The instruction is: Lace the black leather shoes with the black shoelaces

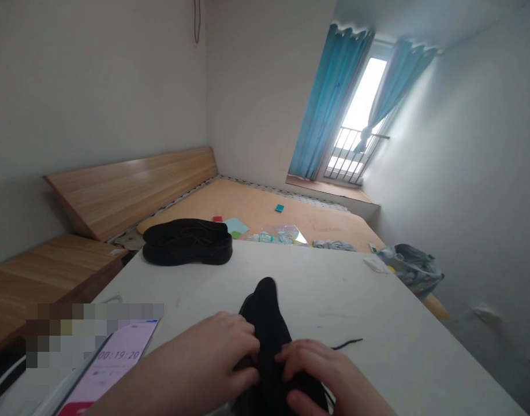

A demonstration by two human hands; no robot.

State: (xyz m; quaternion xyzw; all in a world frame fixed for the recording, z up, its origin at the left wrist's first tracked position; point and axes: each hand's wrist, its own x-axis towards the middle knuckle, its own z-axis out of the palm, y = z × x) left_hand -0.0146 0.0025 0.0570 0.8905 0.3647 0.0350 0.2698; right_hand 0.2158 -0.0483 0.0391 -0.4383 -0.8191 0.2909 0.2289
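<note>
A black shoe [269,341] lies on the white table [317,300] close to me, with its toe pointing away. My left hand [196,358] grips its left side, fingers curled over the upper. My right hand [321,375] holds the shoe from the right, fingers over the lacing area, and the shoe's lower part is partly hidden by both hands. A thin black shoelace [347,344] runs out to the right across the table. Farther away, a second black shoe [187,242] lies on its side near the table's far edge, out of reach of both hands.
A phone [118,361] showing a timer lies at the table's left edge, partly blurred out. Beyond the table are a wooden bed frame [126,190] and a bare bed board [256,208] with scattered small items. A grey bag [412,268] sits to the right.
</note>
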